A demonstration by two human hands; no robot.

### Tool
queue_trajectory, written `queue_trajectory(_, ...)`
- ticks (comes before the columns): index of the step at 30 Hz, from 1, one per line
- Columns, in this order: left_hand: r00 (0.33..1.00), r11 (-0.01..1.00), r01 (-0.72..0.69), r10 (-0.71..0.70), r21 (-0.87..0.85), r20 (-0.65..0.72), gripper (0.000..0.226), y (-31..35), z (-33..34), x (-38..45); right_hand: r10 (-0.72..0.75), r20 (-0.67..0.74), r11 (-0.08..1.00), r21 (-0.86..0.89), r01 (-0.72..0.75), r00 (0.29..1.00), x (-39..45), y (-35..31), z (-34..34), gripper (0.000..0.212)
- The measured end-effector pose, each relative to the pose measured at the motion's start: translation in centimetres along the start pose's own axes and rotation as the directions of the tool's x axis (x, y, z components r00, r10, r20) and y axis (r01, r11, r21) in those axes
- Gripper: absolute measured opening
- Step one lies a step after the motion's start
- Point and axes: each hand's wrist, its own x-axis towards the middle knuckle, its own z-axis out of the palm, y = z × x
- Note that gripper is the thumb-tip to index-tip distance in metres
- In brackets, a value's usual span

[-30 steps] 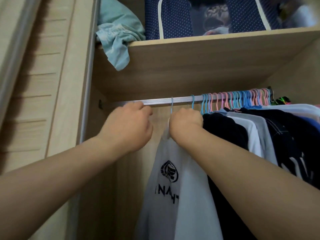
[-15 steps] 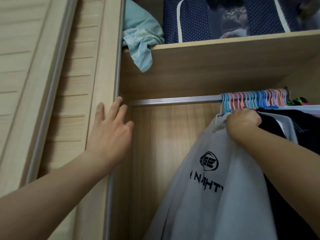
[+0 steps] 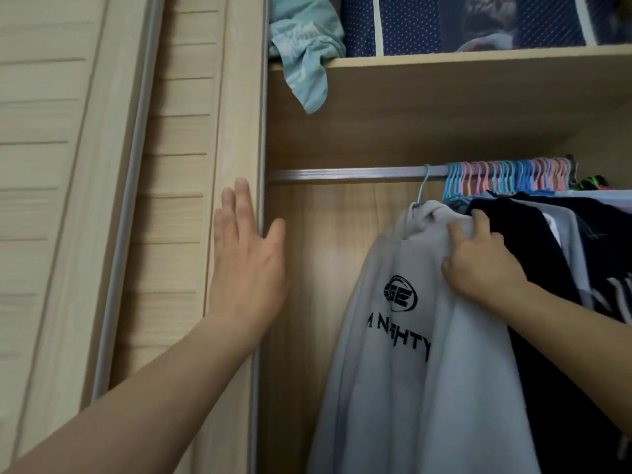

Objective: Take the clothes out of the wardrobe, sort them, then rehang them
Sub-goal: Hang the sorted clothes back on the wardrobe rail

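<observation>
Head view: the left hand (image 3: 248,268) lies flat, fingers straight, on the sliding door (image 3: 191,200) edge. The right hand (image 3: 482,265) grips the shoulder of a pale hoodie (image 3: 410,371) hanging from the rail (image 3: 342,173), beside dark clothes (image 3: 533,234) (packed tight). On the shelf (image 3: 478,56) above sit a teal cloth (image 3: 304,46) and a dotted storage bag (image 3: 410,22).

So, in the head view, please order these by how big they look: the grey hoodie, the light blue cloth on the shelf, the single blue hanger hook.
1. grey hoodie, by far the largest
2. light blue cloth, partly cut off by the frame
3. blue hanger hook, smallest

The hoodie hangs nearer the camera, which adds to its size.
</observation>
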Motion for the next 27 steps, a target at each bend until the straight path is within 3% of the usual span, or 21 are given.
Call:
queue_trajectory(4, 0.993, 0.999, -0.005, -0.001, 0.050, 0.122, 0.028, 0.0, -1.0, -2.9, -0.116, -0.017, 0.979, -0.173, 0.111, 0.993, -2.5, 1.6, 0.9, 0.067)
queue_trajectory(7, 0.933, 0.993, 0.062, -0.095, 0.105, 0.348, 0.058, 0.5, -3.6, -4.1, -0.252, -0.057, 0.951, -0.202, 0.236, 0.966, -4.0, 2.1, -0.3, 0.062)
queue_trajectory(10, 0.811, 0.968, 0.247, -0.233, 0.047, 0.537, 0.094, 2.0, -7.4, -5.1, -0.370, 0.056, 0.923, -0.086, 0.374, 0.927, -5.3, 1.7, -2.4, 0.048)
queue_trajectory(12, 0.756, 0.943, 0.325, -0.307, 0.076, 0.578, 0.094, 4.1, -9.6, -6.9, -0.436, 0.139, 0.900, 0.046, 0.434, 0.889, -7.0, 1.9, -3.7, 0.041)
queue_trajectory(14, 0.733, 0.923, 0.313, -0.384, 0.222, 0.561, 0.077, 6.3, -11.3, -9.7, -0.530, 0.178, 0.847, 0.152, 0.509, 0.829, -9.3, 2.0, -4.3, 0.038)
queue_trajectory(18, 0.555, 0.887, 0.280, -0.461, 0.366, 0.692, 0.035, 13.2, -15.7, -16.1, -0.695, 0.391, 0.719, 0.383, 0.579, 0.604, -16.1, 2.4, -2.6, 0.037)
queue_trajectory(21, 0.435, 0.870, 0.308, -0.488, 0.384, 0.757, 0.030, 16.8, -20.5, -22.1, -0.790, 0.478, 0.611, 0.558, 0.561, 0.384, -23.5, 1.1, -1.6, 0.044)
queue_trajectory(24, 0.329, 0.815, 0.396, -0.557, 0.424, 0.763, 0.032, 17.9, -26.8, -30.5, -0.867, 0.483, 0.479, 0.745, 0.464, 0.119, -33.8, 1.0, -2.4, 0.042)
queue_trajectory(27, 0.071, 0.662, 0.495, -0.676, 0.562, 0.734, 0.036, 19.0, -35.8, -40.4, -0.860, 0.477, 0.429, 0.868, 0.248, -0.180, -46.2, 2.7, -5.2, 0.045)
